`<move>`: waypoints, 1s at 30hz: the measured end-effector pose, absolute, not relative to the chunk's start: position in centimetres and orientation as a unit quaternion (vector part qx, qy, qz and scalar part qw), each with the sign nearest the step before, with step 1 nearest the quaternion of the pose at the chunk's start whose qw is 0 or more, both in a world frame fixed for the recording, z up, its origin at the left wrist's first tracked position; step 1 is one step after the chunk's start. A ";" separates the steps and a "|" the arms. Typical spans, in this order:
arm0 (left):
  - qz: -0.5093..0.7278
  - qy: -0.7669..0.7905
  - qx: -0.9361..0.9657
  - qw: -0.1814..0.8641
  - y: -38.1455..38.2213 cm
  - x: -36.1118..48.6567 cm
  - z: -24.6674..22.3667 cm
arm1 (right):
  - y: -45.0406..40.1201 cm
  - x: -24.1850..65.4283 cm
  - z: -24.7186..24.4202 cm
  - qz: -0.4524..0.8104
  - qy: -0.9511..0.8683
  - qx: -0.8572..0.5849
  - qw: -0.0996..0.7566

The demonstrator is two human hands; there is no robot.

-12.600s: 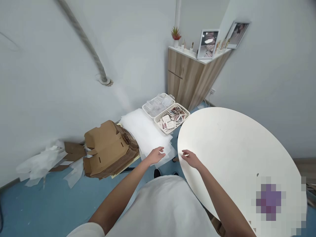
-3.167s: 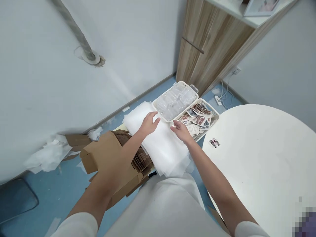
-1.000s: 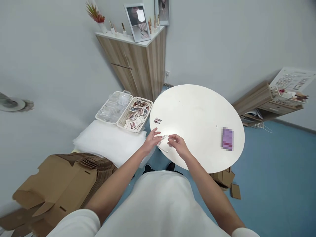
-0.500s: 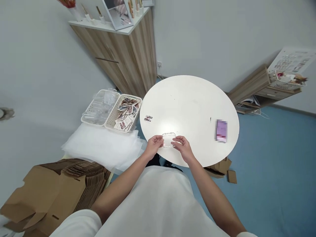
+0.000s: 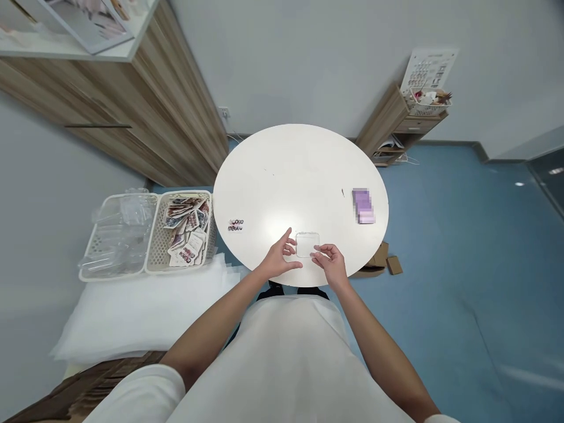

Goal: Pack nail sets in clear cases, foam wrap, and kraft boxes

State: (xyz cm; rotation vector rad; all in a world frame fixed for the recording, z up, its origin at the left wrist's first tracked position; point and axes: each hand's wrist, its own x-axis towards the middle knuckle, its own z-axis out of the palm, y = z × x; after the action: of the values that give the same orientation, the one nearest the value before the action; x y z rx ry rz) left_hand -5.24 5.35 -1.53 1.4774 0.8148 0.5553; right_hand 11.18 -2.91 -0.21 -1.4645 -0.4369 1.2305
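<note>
A small clear plastic case (image 5: pixel 307 244) is held over the near part of the round white table (image 5: pixel 304 153). The fingers of my right hand (image 5: pixel 331 263) pinch its right edge. My left hand (image 5: pixel 277 258) is beside the case's left edge, its thumb and fingers spread apart with nothing between them. A small card with two rows of dark red pieces (image 5: pixel 235 225) lies at the table's left. At the right lie a purple item (image 5: pixel 363 207), blurred out, and a tiny dark object (image 5: pixel 343 192).
Left of the table stand a white basket of printed cards (image 5: pixel 152 252) and one of clear plastic cases (image 5: pixel 88 252), with white sheets (image 5: pixel 154 311) in front. A wooden cabinet (image 5: pixel 176 88) is behind them. Cardboard (image 5: pixel 394 265) lies on the floor at right.
My left hand has let go of the clear case and opened beside it. My right hand still holds it. The view has turned, so the table appears further left.
</note>
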 end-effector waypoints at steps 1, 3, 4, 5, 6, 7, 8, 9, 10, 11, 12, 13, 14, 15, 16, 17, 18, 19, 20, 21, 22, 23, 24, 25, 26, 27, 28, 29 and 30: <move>0.233 0.347 0.669 0.615 5.6 -5.0 -1.5 | -3.1 11.4 -0.2 0.524 -0.188 -0.618 0.555; 0.225 0.333 0.704 0.586 6.1 -4.3 -1.4 | -3.3 12.1 -0.3 0.529 -0.204 -0.613 0.550; 0.224 0.331 0.714 0.574 6.3 -3.9 -1.3 | -3.2 12.6 -0.3 0.533 -0.220 -0.610 0.544; 0.226 0.331 0.719 0.567 6.5 -3.5 -1.2 | -3.1 13.1 -0.3 0.536 -0.240 -0.607 0.536; 0.230 0.333 0.719 0.565 6.7 -3.1 -1.1 | -3.0 13.8 -0.3 0.538 -0.265 -0.603 0.526; 0.234 0.336 0.714 0.568 6.8 -2.7 -0.9 | -2.8 14.5 -0.2 0.539 -0.295 -0.599 0.513; 0.235 0.338 0.708 0.574 6.9 -2.4 -0.7 | -2.5 15.3 0.0 0.541 -0.329 -0.593 0.498; 0.234 0.337 0.702 0.582 6.9 -2.0 -0.5 | -2.2 16.1 0.2 0.542 -0.365 -0.585 0.480; 0.231 0.335 0.698 0.589 6.9 -1.7 -0.4 | -2.0 16.9 0.4 0.542 -0.401 -0.577 0.461; 0.228 0.333 0.695 0.595 6.9 -1.4 -0.2 | -1.7 17.6 0.6 0.539 -0.436 -0.570 0.442; 0.225 0.333 0.691 0.601 6.9 -1.1 -0.1 | -1.3 18.2 0.8 0.534 -0.464 -0.565 0.424; 0.226 0.336 0.685 0.605 6.8 -0.9 0.0 | -1.0 18.7 1.0 0.530 -0.485 -0.562 0.411; 0.229 0.342 0.677 0.611 6.7 -0.6 0.0 | -0.7 19.1 1.2 0.525 -0.496 -0.561 0.405; 0.233 0.350 0.665 0.618 6.6 -0.5 0.0 | -0.5 19.3 1.3 0.523 -0.499 -0.561 0.403; 0.236 0.359 0.652 0.625 6.5 -0.3 0.0 | -0.2 19.5 1.4 0.525 -0.495 -0.561 0.406; 0.238 0.369 0.639 0.632 6.4 -0.2 0.0 | 0.0 19.6 1.4 0.529 -0.488 -0.561 0.409; 0.239 0.378 0.627 0.638 6.3 -0.1 0.0 | 0.2 19.7 1.3 0.535 -0.480 -0.559 0.413; 0.240 0.386 0.619 0.641 6.2 0.0 0.0 | 0.3 19.7 1.2 0.541 -0.473 -0.558 0.415; 0.240 0.391 0.615 0.641 6.2 0.1 0.1 | 0.4 19.8 1.1 0.546 -0.468 -0.556 0.417; 0.241 0.393 0.615 0.640 6.2 0.2 0.2 | 0.5 19.9 0.9 0.550 -0.466 -0.554 0.418; 0.241 0.392 0.618 0.638 6.2 0.3 0.3 | 0.5 20.0 0.8 0.551 -0.465 -0.552 0.419; 0.241 0.389 0.623 0.635 6.2 0.4 0.4 | 0.5 20.2 0.6 0.550 -0.468 -0.549 0.420; 0.240 0.385 0.627 0.634 6.2 0.5 0.5 | 0.4 20.4 0.5 0.547 -0.474 -0.547 0.421; 0.238 0.382 0.630 0.633 6.1 0.6 0.7 | 0.4 20.6 0.4 0.542 -0.482 -0.544 0.421; 0.237 0.379 0.631 0.633 6.1 0.7 0.8 | 0.3 20.9 0.4 0.537 -0.492 -0.541 0.421; 0.237 0.378 0.631 0.634 6.1 0.8 0.9 | 0.3 21.1 0.4 0.530 -0.502 -0.538 0.420; 0.238 0.377 0.631 0.635 6.0 0.9 0.9 | 0.2 21.2 0.5 0.525 -0.511 -0.536 0.419; 0.240 0.377 0.629 0.636 6.0 1.0 1.0 | 0.2 21.3 0.6 0.520 -0.518 -0.535 0.418; 0.241 0.377 0.627 0.637 5.9 1.0 1.0 | 0.2 21.4 0.7 0.516 -0.522 -0.534 0.419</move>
State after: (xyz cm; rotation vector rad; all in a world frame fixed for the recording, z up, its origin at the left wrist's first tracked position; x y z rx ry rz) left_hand 1.00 5.90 1.02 1.4324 0.8608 0.5495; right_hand 21.42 0.15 0.71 -1.3403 -1.3102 1.2943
